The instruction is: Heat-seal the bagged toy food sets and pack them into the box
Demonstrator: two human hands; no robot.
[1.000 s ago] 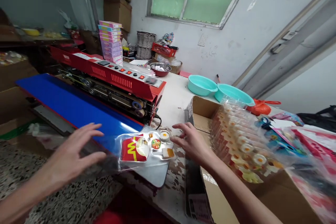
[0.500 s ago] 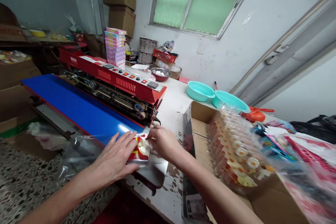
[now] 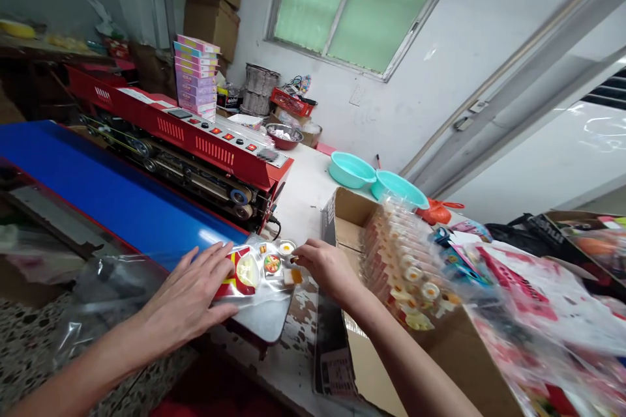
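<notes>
My left hand (image 3: 198, 283) lies flat with its fingers stretched over a clear plastic bag (image 3: 105, 287). Under its fingertips, a red and yellow packet with a pale round piece (image 3: 245, 272) shows through the film. Small toy foods sit toward the bag's right end: a fried egg (image 3: 287, 248), a pizza-like disc (image 3: 272, 264) and a bread-like square (image 3: 292, 276). At that end my right hand (image 3: 325, 267) is closed, its fingertips pinched together around something small that I cannot make out. The bag rests on a metal plate (image 3: 267, 320) at the belt's end.
A red sealing machine (image 3: 195, 143) with a blue belt (image 3: 107, 186) stands at left. On the right, a cardboard box (image 3: 355, 208) holds rows of packed toy pieces (image 3: 405, 260). Behind it are turquoise basins (image 3: 352, 171). Boxes (image 3: 198, 75) are stacked behind the machine.
My view has turned right, so the machine sits further left. My right hand has drawn away from my left, and the small toy foods between them are now visible.
</notes>
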